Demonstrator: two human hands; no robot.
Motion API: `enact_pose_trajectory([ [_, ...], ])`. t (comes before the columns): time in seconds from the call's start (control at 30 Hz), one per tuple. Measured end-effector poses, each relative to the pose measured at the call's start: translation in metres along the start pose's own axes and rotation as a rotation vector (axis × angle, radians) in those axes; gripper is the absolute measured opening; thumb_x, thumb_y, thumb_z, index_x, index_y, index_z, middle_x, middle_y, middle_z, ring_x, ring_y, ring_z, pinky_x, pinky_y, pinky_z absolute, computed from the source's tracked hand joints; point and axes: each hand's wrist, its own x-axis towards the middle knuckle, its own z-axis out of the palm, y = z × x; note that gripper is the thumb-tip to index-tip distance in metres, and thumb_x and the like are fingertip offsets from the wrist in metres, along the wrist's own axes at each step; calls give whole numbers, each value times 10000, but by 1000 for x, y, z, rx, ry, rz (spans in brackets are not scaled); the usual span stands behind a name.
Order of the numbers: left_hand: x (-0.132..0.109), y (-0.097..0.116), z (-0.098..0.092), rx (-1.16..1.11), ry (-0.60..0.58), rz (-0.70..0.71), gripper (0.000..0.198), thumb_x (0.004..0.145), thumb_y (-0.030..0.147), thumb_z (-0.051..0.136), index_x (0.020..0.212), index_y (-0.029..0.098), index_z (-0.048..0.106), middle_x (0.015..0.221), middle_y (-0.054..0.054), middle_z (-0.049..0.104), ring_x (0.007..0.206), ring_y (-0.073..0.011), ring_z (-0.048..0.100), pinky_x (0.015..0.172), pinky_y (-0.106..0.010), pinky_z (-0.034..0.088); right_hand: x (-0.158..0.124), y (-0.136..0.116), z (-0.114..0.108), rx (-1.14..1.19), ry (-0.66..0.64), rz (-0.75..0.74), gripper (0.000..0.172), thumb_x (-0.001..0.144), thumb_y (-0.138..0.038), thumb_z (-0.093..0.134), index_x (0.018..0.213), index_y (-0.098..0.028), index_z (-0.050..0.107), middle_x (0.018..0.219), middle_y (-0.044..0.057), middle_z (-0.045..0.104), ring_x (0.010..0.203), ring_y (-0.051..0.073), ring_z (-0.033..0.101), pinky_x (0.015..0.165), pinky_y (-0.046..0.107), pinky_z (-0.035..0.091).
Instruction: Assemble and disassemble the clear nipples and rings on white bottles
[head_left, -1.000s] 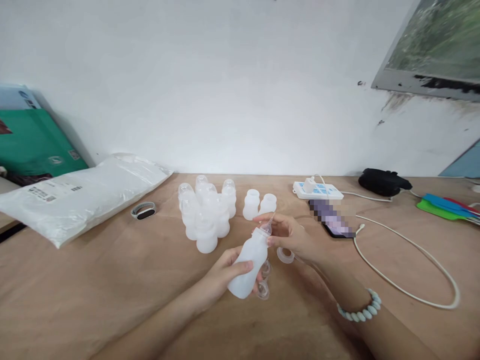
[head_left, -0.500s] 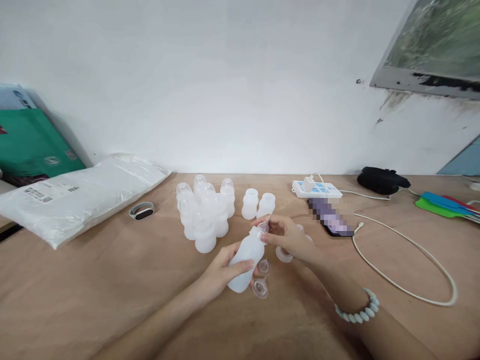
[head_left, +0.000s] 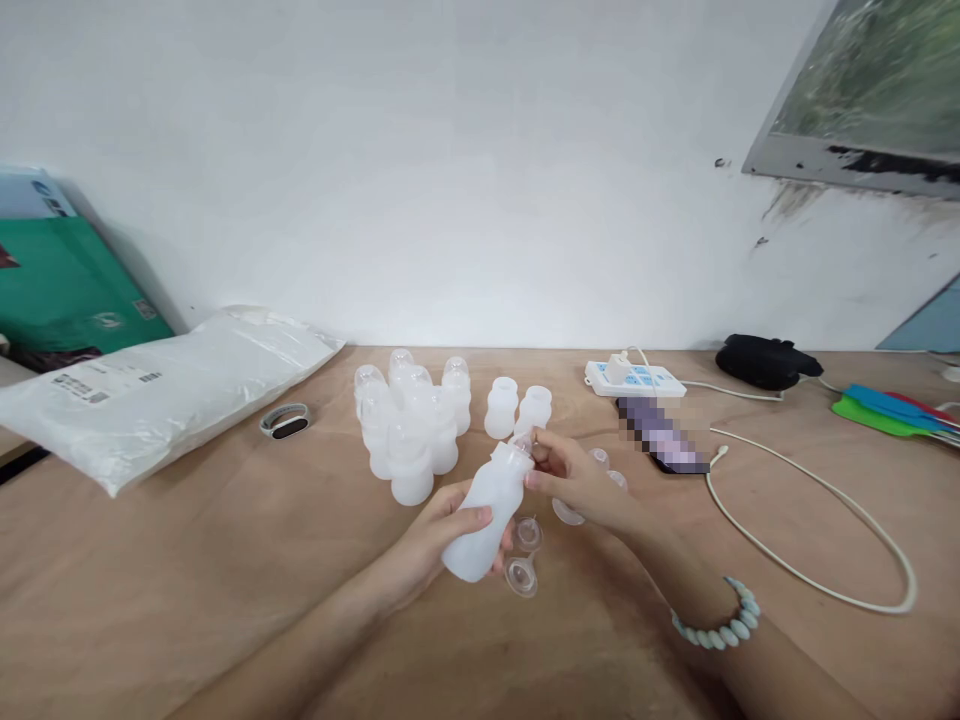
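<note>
Tilted in my left hand (head_left: 457,525) is a white, translucent baby bottle (head_left: 484,515), the fingers wrapped round its body and its neck pointing up to the right. My right hand (head_left: 570,475) is closed at the bottle's mouth, pinching a clear bottle nipple (head_left: 524,442) that sits at the opening. Below the hands, a clear nipple (head_left: 528,534) and another nipple (head_left: 521,576) lie on the table. More clear nipples (head_left: 570,511) rest beside and partly behind my right hand. Behind the held bottle stand two open white bottles (head_left: 501,408).
A cluster of capped bottles (head_left: 411,440) stands to the left. Further left lie a fitness band (head_left: 286,422) and a white plastic parcel (head_left: 165,390). On the right are a phone (head_left: 660,435), a power strip (head_left: 656,381), a looped white cable (head_left: 825,485) and a black case (head_left: 769,362).
The bottle has shifted slightly left and down with my left hand. My right fingers stay at its mouth, and the nipple's tip, which stuck up before, now shows less.
</note>
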Motion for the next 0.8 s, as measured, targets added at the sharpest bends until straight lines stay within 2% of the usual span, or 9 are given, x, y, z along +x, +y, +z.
enact_pose_trajectory([
  [0.1,-3,1,3,-133,-131,-94,471,735,523,756,935,121,612,710,-49,652,531,-136,603,498,-224,469,-4,-7,-1,80,-132,-10,507,704,-570,776,1010,-210,593,819,1,607,698,148,548,620,269,437],
  [0.2,-4,1,7,-90,-190,-97,449,766,528,722,931,127,606,725,-41,638,558,-138,594,512,-229,468,-5,-6,-1,98,-133,12,480,693,-561,783,933,-197,581,747,-17,585,598,117,501,541,241,371],
  [0.27,-3,1,9,99,-115,-21,395,804,486,696,969,139,603,768,-36,643,624,-151,602,574,-248,480,-4,0,2,57,-53,32,424,727,-550,754,825,-198,538,664,-44,527,556,101,444,521,233,321],
  [0.33,-3,2,9,392,2,82,358,841,424,666,1070,158,596,860,-42,667,740,-188,625,667,-285,492,-2,6,6,-25,29,58,394,759,-512,728,743,-202,485,614,-61,468,543,96,400,519,235,291],
  [0.43,-4,2,8,845,162,199,405,887,370,604,1237,178,537,1023,-81,688,913,-267,635,804,-374,488,-1,9,14,-155,171,81,374,747,-439,726,682,-209,438,584,-72,411,547,97,359,521,241,268],
  [0.53,-5,0,4,1138,264,277,449,905,350,559,1310,172,489,1122,-138,678,996,-337,636,868,-452,478,-2,6,23,-225,291,86,352,742,-413,706,656,-213,429,570,-74,383,548,100,330,517,247,247],
  [0.67,-5,-4,0,1362,359,358,453,877,257,533,1317,149,502,1245,-193,630,1131,-398,587,940,-521,446,-4,6,32,-194,376,107,375,762,-415,685,636,-223,389,554,-79,356,533,99,308,504,254,222],
  [0.73,-6,-2,0,1347,368,370,448,864,241,546,1304,162,515,1244,-176,636,1123,-387,590,939,-507,449,-3,8,33,-173,392,103,405,775,-425,681,627,-228,360,550,-83,324,527,99,291,500,256,212],
  [0.8,-5,2,1,1214,331,342,431,861,265,579,1282,191,528,1170,-132,673,1035,-345,624,892,-454,474,-2,11,31,-163,353,82,390,793,-446,673,641,-223,390,565,-80,328,539,103,297,509,259,229],
])
